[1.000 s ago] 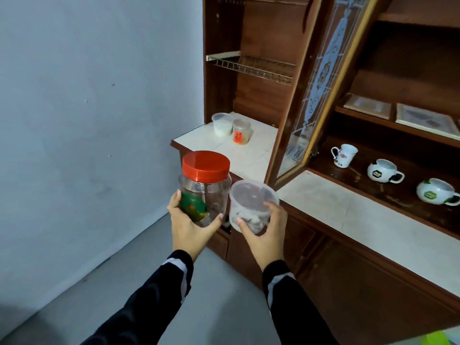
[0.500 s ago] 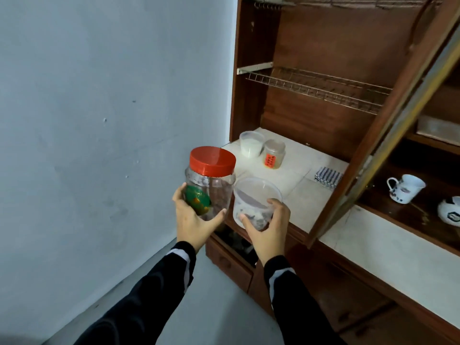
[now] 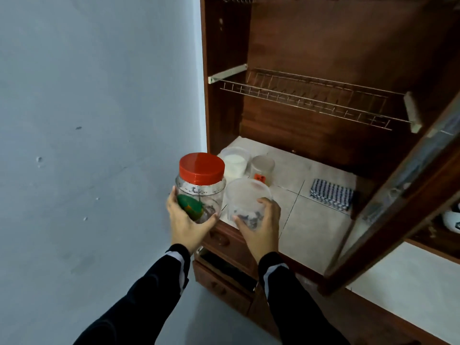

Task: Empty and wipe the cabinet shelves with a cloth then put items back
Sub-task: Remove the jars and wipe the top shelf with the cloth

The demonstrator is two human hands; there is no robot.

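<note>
The red-lidded jar (image 3: pixel 200 188) sits in the left hand (image 3: pixel 185 220), fingers wrapped round its clear body. The lidded clear tub (image 3: pixel 245 202) just beside it is gripped by the right hand (image 3: pixel 261 225) — both held in the air at the front left corner of the tiled shelf (image 3: pixel 311 220), closer in than half a second ago. Behind them stand a white-filled tub (image 3: pixel 234 163) and a small orange-labelled jar (image 3: pixel 262 169). The folded checked cloth (image 3: pixel 332 197) lies further right — now fully in sight, below the wire rack (image 3: pixel 311 98).
</note>
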